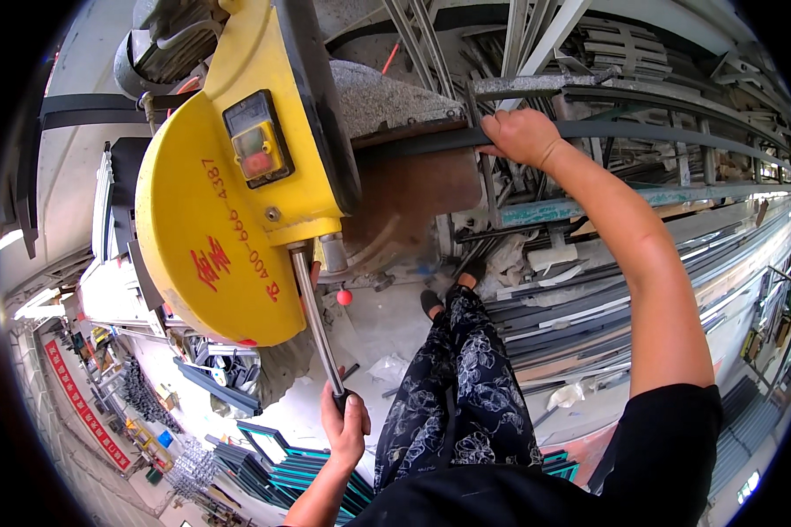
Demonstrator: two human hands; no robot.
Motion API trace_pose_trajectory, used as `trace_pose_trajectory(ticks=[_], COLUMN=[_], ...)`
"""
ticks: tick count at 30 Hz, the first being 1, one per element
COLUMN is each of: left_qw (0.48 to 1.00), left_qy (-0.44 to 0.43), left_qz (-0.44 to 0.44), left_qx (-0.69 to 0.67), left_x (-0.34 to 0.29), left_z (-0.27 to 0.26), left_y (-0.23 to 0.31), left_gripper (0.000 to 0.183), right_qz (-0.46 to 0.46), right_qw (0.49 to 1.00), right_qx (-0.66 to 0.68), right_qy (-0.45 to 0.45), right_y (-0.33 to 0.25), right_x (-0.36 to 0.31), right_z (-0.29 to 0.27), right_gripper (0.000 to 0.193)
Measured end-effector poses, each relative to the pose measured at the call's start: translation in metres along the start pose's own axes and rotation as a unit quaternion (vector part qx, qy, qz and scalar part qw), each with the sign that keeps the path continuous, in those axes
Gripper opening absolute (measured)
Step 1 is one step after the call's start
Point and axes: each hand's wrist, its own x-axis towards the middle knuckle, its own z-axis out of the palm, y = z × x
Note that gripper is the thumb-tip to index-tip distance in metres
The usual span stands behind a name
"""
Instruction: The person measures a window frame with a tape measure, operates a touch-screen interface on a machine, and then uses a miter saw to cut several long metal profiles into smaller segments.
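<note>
A large yellow cutting saw (185, 237) fills the left of the view, with a black-framed switch box (257, 139) on its side. From its lower end a metal lever (316, 316) with a black grip comes down toward me. My left hand (346, 430) is closed around that grip. Farther off and to the right, my right hand (523, 138) holds a long dark grey profile bar (642, 130). The bar lies across the brown saw table (422, 189), and its left end disappears behind the saw head.
A long support rack (571, 209) runs right from the saw table. Below it lie stacks of long profiles (580, 321). A red ball knob (344, 298) sits under the saw. Dark frames (281, 465) lie low at the left; my legs stand in the middle.
</note>
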Motion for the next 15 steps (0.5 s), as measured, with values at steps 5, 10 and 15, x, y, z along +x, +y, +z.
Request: trace_pose_trajectory(ticks=[5, 10, 15], left_qw=[1.0, 0.999, 0.999], left_qy=[-0.001, -0.001, -0.005], left_qz=[0.014, 0.026, 0.027], left_qx=[0.013, 0.025, 0.026], left_x=[0.003, 0.005, 0.009], left_z=[0.001, 0.002, 0.004], left_y=[-0.006, -0.012, -0.016], left_gripper=[0.048, 0.048, 0.048], right_qz=[0.009, 0.008, 0.014], right_qw=[1.0, 1.0, 1.0], right_qx=[0.0, -0.001, 0.002], right_qy=[-0.004, -0.006, -0.012], right_y=[0.001, 0.0, -0.001], right_x=[-0.001, 0.0, 0.0], right_z=[0.002, 0.0, -0.003], right_gripper=[0.045, 0.045, 0.044])
